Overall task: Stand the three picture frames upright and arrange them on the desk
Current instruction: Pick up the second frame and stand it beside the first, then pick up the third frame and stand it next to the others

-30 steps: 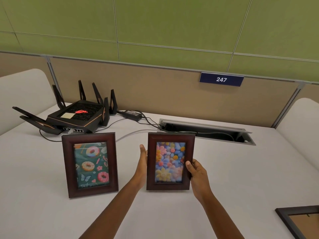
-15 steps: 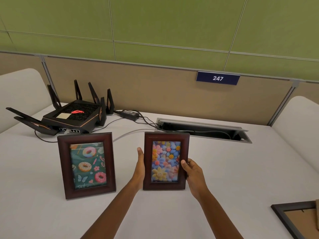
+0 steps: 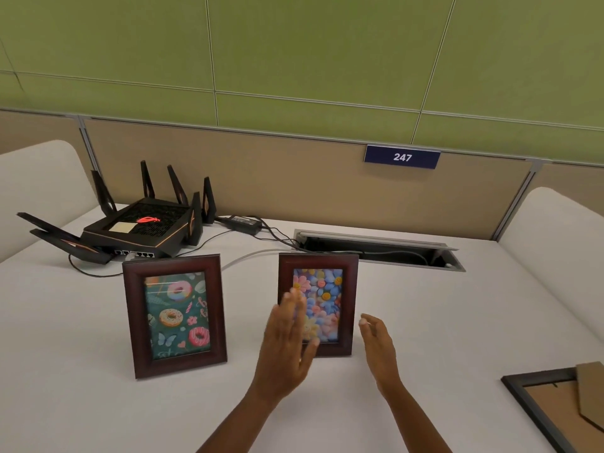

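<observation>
Two dark wood picture frames stand upright on the white desk [image 3: 425, 338]. The doughnut frame [image 3: 175, 315] is at the left. To its right stands the flower frame [image 3: 322, 289] on its own. My left hand [image 3: 287, 341] hovers open in front of its lower left part, blurred, fingers spread. My right hand [image 3: 376, 344] is open just right of the frame, apart from it. A third frame [image 3: 555, 410], black, lies face down at the desk's right edge with its brown back stand showing, partly cut off by the view.
A black router [image 3: 140, 227] with antennas sits at the back left, with a power brick [image 3: 243, 220] and cables behind the frames. An open cable slot [image 3: 376, 248] is set in the desk at the back. White side panels flank the desk.
Both hands have let go of the flower frame's sides and drawn back toward me; the frame stays standing by itself. The doughnut frame has not moved.
</observation>
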The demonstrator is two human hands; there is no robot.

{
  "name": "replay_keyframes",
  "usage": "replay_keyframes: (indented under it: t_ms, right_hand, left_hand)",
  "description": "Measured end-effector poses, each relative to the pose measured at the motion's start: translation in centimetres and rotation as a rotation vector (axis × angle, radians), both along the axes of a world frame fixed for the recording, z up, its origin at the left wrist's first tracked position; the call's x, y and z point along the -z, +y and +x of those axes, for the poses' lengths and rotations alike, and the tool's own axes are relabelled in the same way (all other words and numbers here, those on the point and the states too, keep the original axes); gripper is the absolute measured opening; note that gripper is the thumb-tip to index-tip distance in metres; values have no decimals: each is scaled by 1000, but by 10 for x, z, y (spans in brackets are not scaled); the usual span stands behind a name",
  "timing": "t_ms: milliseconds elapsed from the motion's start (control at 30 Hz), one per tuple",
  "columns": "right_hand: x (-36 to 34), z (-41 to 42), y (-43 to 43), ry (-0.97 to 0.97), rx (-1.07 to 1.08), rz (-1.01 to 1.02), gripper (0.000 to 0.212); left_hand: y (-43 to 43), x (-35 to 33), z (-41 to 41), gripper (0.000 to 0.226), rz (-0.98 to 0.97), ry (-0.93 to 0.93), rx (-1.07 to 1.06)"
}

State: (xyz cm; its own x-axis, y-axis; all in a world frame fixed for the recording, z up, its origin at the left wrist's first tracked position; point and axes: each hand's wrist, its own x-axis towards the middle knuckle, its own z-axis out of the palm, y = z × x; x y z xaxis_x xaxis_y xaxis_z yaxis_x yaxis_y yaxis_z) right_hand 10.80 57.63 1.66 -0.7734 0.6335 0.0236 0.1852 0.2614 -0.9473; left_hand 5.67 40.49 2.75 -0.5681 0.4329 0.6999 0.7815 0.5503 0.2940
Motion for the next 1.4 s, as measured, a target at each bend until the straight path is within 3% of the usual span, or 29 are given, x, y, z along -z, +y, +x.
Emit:
replay_keyframes:
  t_ms: [100,233,433,500,533,600,633,733,1067,1167,1267,1400]
  right_hand:
    - [7,14,-3,-70,61,138,31]
    - [18,34,-5,-225,31,292,32]
    - [33,63,-8,-424,-15,550,41]
    - [35,74,-10,-482,-42,625,43]
    - [35,79,-11,-503,-49,649,44]
    - [35,90,-12,-527,-49,681,44]
    - [34,95,-12,-533,-47,689,44]
    - [33,107,-6,-548,-48,706,45]
    - [23,147,50,-434,1,633,40]
    - [17,167,81,-370,104,651,38]
    - [11,185,114,-304,243,674,34]
    - [6,208,151,-286,344,707,25]
  left_hand:
    - [-5,2,10,55,-217,59,188]
    - [-7,7,21,49,-549,-157,291]
    - [-4,15,35,63,-710,-184,256]
    - [0,32,34,53,-644,-70,297]
    - [3,36,36,52,-663,-106,326]
    - [7,37,40,50,-515,-246,329]
    - [9,38,42,48,-480,-216,295]
    - [20,46,49,52,-641,-377,362]
    - [82,47,69,53,-602,-402,295]
    - [115,39,86,53,-562,-453,282]
    - [154,33,104,53,-457,-347,292]
    - [202,28,126,54,-561,-492,355]
